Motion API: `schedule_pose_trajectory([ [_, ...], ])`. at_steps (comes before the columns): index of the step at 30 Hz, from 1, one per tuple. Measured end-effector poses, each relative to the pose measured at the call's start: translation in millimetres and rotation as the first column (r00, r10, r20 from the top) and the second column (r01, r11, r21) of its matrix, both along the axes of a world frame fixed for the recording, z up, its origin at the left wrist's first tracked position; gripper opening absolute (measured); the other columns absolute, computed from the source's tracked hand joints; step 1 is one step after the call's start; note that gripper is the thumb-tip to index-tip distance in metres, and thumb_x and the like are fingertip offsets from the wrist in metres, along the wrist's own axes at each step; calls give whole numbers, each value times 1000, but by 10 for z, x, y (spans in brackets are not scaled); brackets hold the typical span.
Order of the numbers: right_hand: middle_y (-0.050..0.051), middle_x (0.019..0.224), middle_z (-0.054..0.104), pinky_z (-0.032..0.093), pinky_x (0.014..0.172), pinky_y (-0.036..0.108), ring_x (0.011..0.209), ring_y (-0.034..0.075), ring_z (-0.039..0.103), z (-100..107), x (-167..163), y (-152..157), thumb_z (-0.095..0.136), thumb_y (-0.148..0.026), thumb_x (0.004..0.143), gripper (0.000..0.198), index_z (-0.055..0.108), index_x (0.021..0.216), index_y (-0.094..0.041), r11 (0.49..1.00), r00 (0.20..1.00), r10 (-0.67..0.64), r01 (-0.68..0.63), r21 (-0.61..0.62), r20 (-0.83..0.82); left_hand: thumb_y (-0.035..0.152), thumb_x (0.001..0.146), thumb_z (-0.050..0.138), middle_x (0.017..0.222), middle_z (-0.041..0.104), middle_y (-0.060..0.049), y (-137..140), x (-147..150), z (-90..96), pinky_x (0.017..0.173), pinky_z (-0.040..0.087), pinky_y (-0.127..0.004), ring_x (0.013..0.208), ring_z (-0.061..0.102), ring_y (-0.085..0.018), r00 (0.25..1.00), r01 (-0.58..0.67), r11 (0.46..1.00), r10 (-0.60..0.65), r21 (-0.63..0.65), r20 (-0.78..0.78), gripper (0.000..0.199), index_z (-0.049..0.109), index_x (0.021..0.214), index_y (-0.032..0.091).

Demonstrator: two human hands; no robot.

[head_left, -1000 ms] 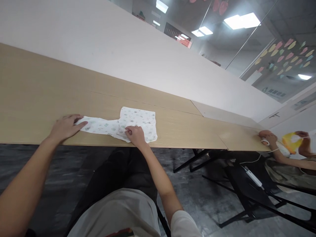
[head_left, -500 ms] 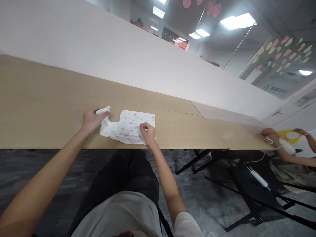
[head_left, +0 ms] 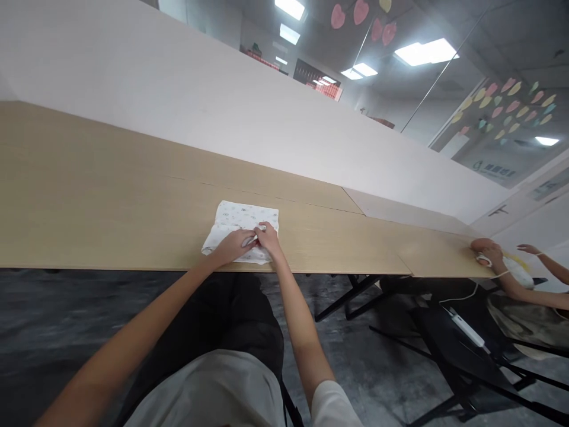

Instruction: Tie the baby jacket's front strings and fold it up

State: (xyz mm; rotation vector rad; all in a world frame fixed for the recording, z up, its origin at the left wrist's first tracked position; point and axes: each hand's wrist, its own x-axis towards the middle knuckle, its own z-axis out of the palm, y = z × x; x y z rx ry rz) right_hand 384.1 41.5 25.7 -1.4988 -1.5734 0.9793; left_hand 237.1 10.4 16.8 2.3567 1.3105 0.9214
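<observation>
The patterned white cloth (head_left: 242, 213) lies partly folded on the tan table (head_left: 111, 190), near its front edge; the left hand (head_left: 235, 244) pinches the folded layer, and the right hand (head_left: 268, 238) meets it there, fingers curled, whether pinching cannot be told

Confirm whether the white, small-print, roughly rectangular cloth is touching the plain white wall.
Apart: the head view shows a strip of flat tan tabletop between the cloth and the wall.
</observation>
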Motion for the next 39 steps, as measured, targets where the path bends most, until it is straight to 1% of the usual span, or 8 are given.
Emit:
schedule_pose_trajectory([
  [2, -5, 69, 59, 52, 60, 25, 51, 13, 59, -11, 25, 27, 56, -12, 83, 35, 57, 118, -20, 1000, 999, -3, 2, 5, 44, 46, 87, 46, 125, 69, -13, -62, -125, -64, 107, 42, -43, 120, 60, -30, 995, 14, 998, -9, 60, -95, 47, 70, 115, 18],
  [5, -3, 77, 60, 55, 72, 28, 67, 14, 62, -36, 74, 69, 56, -8, 76, 37, 63, 110, -20, 997, 993, -24, 15, 73, 119, 51, 88, 45, 129, 66, -16, -151, -367, -141, 111, 37, -48, 127, 56, -32, 981, -52, 992, 72, 115, -179, 51, 69, 118, 17],
  [13, -1, 84, 61, 53, 85, 31, 81, 16, 62, -10, 160, 66, 61, -10, 72, 37, 66, 107, -20, 990, 985, -27, 2, 143, 170, 72, 88, 31, 132, 65, -12, -267, -941, -198, 108, 43, -43, 124, 59, -32, 979, -127, 991, 121, -29, -166, 76, 69, 123, 17],
  [22, 5, 102, 69, 50, 93, 31, 96, 19, 64, 31, 177, -52, 57, -4, 78, 36, 68, 108, -18, 976, 918, -32, -56, 209, 394, 70, 88, 31, 132, 66, -8, -283, -1041, -233, 108, 45, -39, 122, 61, -29, 980, -75, 997, 69, -25, -185, 72, 71, 122, 21],
  [27, 13, 118, 65, 50, 91, 30, 101, 20, 65, -40, 118, -153, 50, -10, 90, 28, 70, 108, -17, 966, 799, -53, -112, 234, 599, 72, 90, 27, 140, 59, -9, -343, -1060, -238, 116, 36, -43, 132, 53, -28, 985, -16, 1000, 12, -20, -173, 74, 68, 128, 22],
  [34, 21, 119, 62, 51, 86, 36, 110, 28, 59, -104, 28, -198, 42, -9, 96, 32, 70, 111, -11, 941, 604, -68, -225, 252, 794, 74, 89, 31, 150, 49, -7, -429, -1060, -172, 120, 27, -45, 142, 41, -28, 968, 18, 997, -34, -69, -248, 77, 57, 142, 23],
  [36, 21, 117, 63, 51, 87, 36, 112, 28, 57, -69, 46, -214, 43, -8, 95, 31, 71, 107, -11, 932, 588, -64, -254, 259, 806, 75, 89, 33, 150, 48, -8, -426, -1086, -152, 119, 29, -43, 142, 42, -28, 971, 12, 995, -37, -104, -238, 80, 55, 144, 21],
  [39, 19, 113, 66, 49, 88, 35, 107, 26, 59, 17, 191, -265, 45, -11, 97, 28, 73, 104, -11, 905, 619, -89, -278, 323, 780, 73, 90, 31, 150, 50, -7, -422, -1188, -125, 114, 36, -38, 136, 48, -27, 988, -19, 992, -1, -128, -156, 78, 54, 144, 21],
])
